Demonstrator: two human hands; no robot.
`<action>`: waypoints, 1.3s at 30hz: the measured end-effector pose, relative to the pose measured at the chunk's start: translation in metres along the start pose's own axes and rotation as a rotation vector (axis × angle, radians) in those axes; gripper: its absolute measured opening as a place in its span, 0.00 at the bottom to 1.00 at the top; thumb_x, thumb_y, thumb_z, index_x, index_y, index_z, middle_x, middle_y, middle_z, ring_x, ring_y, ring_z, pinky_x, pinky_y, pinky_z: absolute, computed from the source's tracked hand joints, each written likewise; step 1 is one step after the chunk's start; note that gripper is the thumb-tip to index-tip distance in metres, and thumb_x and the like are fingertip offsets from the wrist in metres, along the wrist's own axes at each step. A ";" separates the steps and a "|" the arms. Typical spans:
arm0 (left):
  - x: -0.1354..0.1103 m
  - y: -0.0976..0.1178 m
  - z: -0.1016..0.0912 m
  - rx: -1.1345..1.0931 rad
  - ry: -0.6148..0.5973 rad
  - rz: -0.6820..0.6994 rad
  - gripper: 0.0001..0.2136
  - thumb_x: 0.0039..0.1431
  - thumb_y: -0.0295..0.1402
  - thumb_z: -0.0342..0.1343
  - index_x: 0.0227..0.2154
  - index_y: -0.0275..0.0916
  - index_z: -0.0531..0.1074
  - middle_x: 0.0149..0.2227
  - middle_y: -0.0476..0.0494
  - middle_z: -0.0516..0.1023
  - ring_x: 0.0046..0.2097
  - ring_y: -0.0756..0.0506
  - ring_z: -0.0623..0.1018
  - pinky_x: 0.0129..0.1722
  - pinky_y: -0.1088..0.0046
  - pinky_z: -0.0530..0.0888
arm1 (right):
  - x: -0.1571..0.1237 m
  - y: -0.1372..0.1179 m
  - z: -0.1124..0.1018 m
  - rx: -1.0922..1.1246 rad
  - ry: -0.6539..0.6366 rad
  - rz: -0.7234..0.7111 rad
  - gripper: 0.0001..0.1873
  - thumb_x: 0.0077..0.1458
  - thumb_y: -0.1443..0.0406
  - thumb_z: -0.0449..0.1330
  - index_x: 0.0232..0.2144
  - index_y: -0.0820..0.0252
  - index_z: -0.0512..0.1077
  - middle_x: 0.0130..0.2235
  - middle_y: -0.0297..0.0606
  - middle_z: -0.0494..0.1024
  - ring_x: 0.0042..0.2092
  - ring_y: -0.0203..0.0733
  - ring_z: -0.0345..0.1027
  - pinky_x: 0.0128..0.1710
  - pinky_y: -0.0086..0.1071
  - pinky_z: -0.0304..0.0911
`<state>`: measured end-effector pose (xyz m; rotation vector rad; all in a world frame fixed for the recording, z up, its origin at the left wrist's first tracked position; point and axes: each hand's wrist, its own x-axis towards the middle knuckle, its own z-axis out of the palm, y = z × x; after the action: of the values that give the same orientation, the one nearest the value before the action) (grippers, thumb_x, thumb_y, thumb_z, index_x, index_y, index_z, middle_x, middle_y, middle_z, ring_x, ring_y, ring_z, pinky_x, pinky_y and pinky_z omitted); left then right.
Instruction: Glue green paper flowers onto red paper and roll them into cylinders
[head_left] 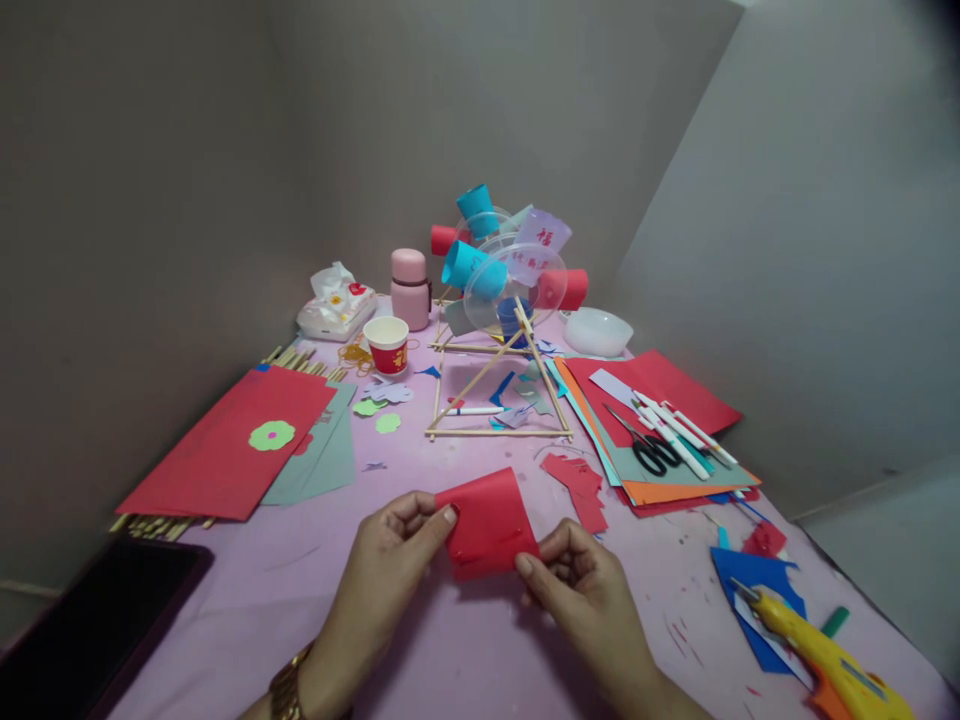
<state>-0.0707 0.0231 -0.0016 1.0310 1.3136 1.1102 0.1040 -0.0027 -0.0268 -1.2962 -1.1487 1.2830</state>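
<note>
A small piece of red paper (pixel 491 520) is held up above the pink table by both my hands. My left hand (pixel 401 555) pinches its left edge between thumb and fingers. At the lower right corner, my right hand (pixel 577 585) grips it the same way. A few small dark red marks or bumps show on the paper's lower half; I cannot make out what they are. Just right of it lie torn or cut red paper scraps (pixel 581 490). Beyond the hands stands a triangular frame of wooden sticks (pixel 499 433).
A wheel with paper cups (pixel 517 285) stands at the back. Scissors (pixel 652 450) and markers (pixel 686 440) lie on stacked paper at right, with a yellow glue gun (pixel 817 645) nearer. Left are red sheets (pixel 217 450), a dark phone (pixel 112 620), a paper cup (pixel 388 347) and a pink flask (pixel 409 292).
</note>
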 end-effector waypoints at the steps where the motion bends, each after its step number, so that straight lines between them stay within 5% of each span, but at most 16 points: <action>1: 0.000 0.000 0.000 0.001 0.000 0.001 0.10 0.46 0.39 0.60 0.19 0.38 0.70 0.15 0.56 0.67 0.19 0.53 0.63 0.19 0.80 0.59 | 0.000 0.000 0.000 0.001 -0.001 0.001 0.16 0.46 0.57 0.64 0.22 0.59 0.62 0.16 0.29 0.70 0.19 0.31 0.63 0.20 0.24 0.57; 39: -0.002 -0.001 0.003 0.027 -0.016 -0.006 0.10 0.46 0.39 0.60 0.18 0.39 0.71 0.13 0.56 0.66 0.18 0.53 0.63 0.18 0.80 0.59 | 0.002 0.000 0.001 0.016 0.011 0.017 0.18 0.46 0.56 0.64 0.22 0.58 0.60 0.15 0.26 0.68 0.18 0.30 0.62 0.19 0.23 0.56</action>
<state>-0.0673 0.0211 -0.0018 1.0532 1.3216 1.0799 0.1031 -0.0008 -0.0269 -1.3024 -1.1194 1.2932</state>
